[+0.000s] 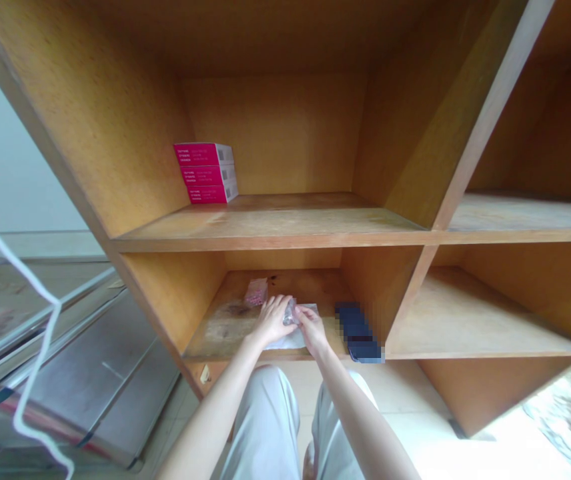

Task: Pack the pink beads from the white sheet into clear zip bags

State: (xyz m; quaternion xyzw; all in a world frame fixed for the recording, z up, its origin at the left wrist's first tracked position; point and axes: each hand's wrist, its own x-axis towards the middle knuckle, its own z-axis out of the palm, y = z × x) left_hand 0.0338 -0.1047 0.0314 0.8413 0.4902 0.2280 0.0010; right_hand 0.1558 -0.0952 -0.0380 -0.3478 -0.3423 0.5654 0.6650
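Knees: pale trousers [268, 407], on the near side of the clear packet [290, 312].
Dark blue thing: [358, 330] right of the packet, blurred into blocks.
White sheet: [285, 341] partly beneath the packet and towards the knees, on the lower shelf [233, 328].
Right hand: [312, 327] thumb and fingertips pinching the packet's right edge.
Left hand: [271, 319] curled around the packet's left side, fingers pressed to it.
Packet: small, between both hands; contents unclear.
Handling: two-handed fingertip work, apparently; it seems to call for a steady left hold and fine right-hand control.
Pink-dotted bag: [256, 292] beyond the packet, to its left.
Shelf board: [275, 242] above the packet, likely limiting lifting room.
Magenta boxes: [208, 175] three stacked, above the packet and left.
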